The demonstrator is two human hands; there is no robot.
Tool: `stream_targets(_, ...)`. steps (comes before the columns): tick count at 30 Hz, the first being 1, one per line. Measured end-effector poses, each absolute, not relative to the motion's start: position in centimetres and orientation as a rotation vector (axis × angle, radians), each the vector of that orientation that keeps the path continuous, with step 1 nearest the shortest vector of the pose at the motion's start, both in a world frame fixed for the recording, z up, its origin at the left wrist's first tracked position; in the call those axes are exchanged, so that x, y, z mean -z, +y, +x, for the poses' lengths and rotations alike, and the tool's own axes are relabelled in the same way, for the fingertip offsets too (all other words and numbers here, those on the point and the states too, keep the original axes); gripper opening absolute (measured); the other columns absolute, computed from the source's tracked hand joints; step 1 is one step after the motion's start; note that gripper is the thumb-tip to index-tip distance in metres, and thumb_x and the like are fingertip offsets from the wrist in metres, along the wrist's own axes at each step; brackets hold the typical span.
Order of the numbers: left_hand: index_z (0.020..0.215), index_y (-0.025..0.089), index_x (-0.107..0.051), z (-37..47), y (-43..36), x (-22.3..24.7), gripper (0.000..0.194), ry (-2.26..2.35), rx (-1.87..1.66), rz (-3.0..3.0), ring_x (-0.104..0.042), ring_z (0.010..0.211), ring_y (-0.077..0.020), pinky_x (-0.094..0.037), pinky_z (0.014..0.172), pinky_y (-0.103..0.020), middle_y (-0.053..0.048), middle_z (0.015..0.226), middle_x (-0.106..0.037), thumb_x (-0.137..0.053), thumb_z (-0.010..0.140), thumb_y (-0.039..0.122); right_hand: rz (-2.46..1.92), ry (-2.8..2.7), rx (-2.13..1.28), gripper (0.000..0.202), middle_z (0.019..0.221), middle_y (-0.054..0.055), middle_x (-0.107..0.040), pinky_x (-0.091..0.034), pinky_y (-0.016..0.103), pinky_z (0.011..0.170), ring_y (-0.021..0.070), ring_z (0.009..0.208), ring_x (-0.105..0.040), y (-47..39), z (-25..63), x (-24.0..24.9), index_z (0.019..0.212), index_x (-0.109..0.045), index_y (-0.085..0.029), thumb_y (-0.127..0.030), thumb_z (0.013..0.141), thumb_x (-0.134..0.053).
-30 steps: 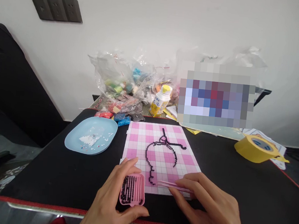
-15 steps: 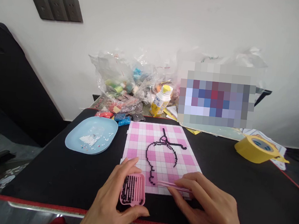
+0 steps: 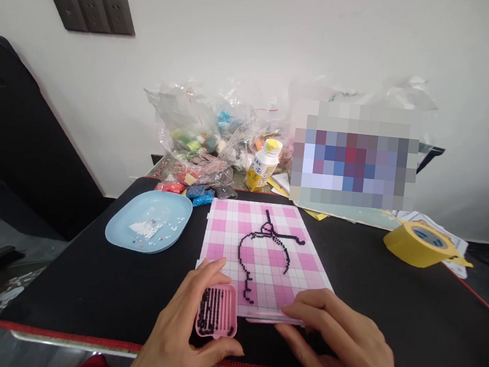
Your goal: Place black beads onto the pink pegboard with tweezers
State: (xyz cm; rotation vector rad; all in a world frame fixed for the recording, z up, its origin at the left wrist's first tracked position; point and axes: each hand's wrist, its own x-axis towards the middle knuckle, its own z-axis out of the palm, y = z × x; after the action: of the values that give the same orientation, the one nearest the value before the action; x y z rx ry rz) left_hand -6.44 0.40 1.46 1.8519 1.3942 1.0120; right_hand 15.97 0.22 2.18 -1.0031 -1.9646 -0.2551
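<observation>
My left hand [image 3: 190, 322] grips a small pink ridged tray [image 3: 227, 312] between thumb and fingers. Black beads [image 3: 209, 313] lie in its grooves, mostly on the left side. Pink tweezers [image 3: 268, 317] are pinched in my right hand [image 3: 337, 337], their tips pointing left along the near edge of the pegboard; whether a bead is between them I cannot tell. The pink and white checked pegboard [image 3: 223, 227] lies in front of me. On it, black beads [image 3: 240, 252] form a curved outline with a bar at the top and a jagged left end.
A light blue plate [image 3: 122, 218] with white beads stands at the left. Bags of coloured beads [image 3: 201, 139] and a yellow-capped bottle [image 3: 263, 165] are at the back. Yellow tape [image 3: 407, 245] lies at the right. The table's red front edge [image 3: 83, 336] is close to me.
My right hand has drawn the tweezers back toward me, from beside the lowest beads of the outline to the board's near edge. My left hand and the tray have stayed put.
</observation>
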Motion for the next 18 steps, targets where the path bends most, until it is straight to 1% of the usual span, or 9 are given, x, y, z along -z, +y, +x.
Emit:
stream_targets(2,0.134,0.046,-0.047,-6.3,0.4,-1.5,0.081,1.395,-1.020,1.838,-0.062,0.116,-0.0302,-0.044,0.106,-0.051,0.004,0.116,-0.070,-0.084,0.067,0.018,-0.974,-2.018,0.218,0.018,0.073,0.000,-0.064,-0.047,0.017,0.052,0.0075,0.060,-0.062,0.1,15.9,-2.1,0.088,-0.063,-0.020,-0.031,0.098,-0.052)
stream_targets(5,0.132,0.042,-0.051,-6.2,0.4,-1.7,0.079,1.393,-1.031,1.796,-0.065,0.109,-0.0293,-0.049,0.103,-0.047,0.002,0.115,-0.070,-0.082,0.065,0.015,-0.983,-2.073,0.170,0.015,0.079,0.000,-0.064,-0.047,0.019,0.054,0.0086,0.064,-0.063,-0.1,15.7,-1.7,0.093,-0.063,-0.021,-0.027,0.099,-0.050)
stream_targets(9,0.130,0.045,-0.053,-6.0,0.4,-2.0,0.081,1.371,-1.048,1.731,-0.068,0.100,-0.0253,-0.053,0.098,-0.043,0.005,0.113,-0.070,-0.082,0.062,0.012,-1.006,-2.141,0.080,0.018,0.086,0.002,-0.064,-0.049,0.021,0.058,0.0100,0.070,-0.063,-0.4,15.5,-1.2,0.103,-0.062,-0.021,-0.023,0.101,-0.044)
stream_targets(13,0.129,0.047,-0.053,-5.9,0.2,-2.1,0.084,1.375,-1.035,1.709,-0.066,0.104,-0.0259,-0.050,0.101,-0.044,0.006,0.113,-0.070,-0.081,0.060,0.008,-1.046,-2.191,-0.018,0.023,0.094,0.004,-0.063,-0.051,0.023,0.065,0.0115,0.078,-0.064,-0.8,15.5,-1.0,0.110,-0.060,-0.023,-0.023,0.103,-0.038)
stream_targets(18,0.129,0.046,-0.053,-5.9,0.1,-2.1,0.083,1.395,-1.019,1.715,-0.063,0.113,-0.0283,-0.050,0.102,-0.045,0.006,0.114,-0.071,-0.079,0.060,0.008,-1.044,-2.227,-0.085,0.023,0.097,0.005,-0.063,-0.051,0.023,0.065,0.0119,0.079,-0.062,-0.8,15.5,-0.9,0.114,-0.057,-0.023,-0.021,0.103,-0.037)
